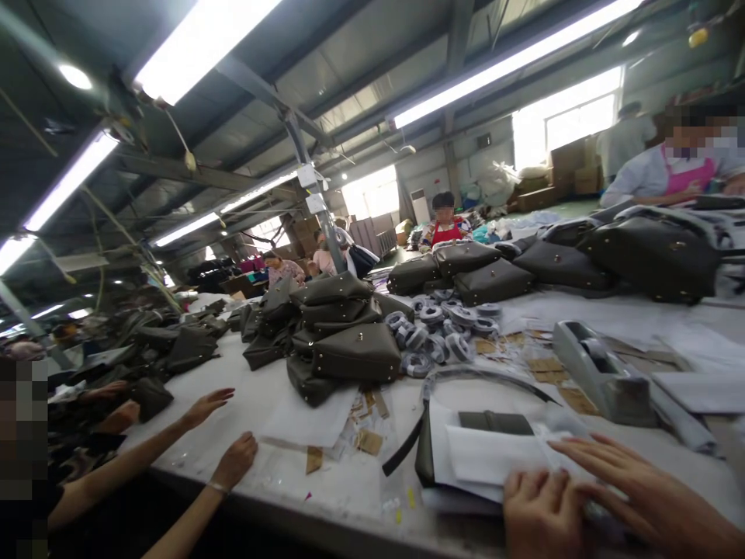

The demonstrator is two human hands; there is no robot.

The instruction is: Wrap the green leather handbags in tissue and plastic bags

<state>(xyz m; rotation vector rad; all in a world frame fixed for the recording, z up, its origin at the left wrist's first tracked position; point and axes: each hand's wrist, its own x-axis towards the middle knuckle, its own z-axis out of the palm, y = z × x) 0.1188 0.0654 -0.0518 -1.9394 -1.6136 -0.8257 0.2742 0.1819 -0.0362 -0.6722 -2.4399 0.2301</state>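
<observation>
My left hand point(544, 508) lies at the table's near edge with its fingers down on a white paper sheet point(494, 458). My right hand point(634, 485) is stretched out flat beside it, fingers pointing left across the same sheet. The paper covers a flat dark olive bag point(494, 421) whose dark strap point(404, 449) curls off to the left. Neither hand grips anything.
A grey tape dispenser point(599, 373) stands right of the bag. Behind are wrapped coils point(442, 326), paper tags and a pile of olive bags point(343, 334). A co-worker's two hands point(224, 435) rest on the table point(349, 481) at left. Other people work further back.
</observation>
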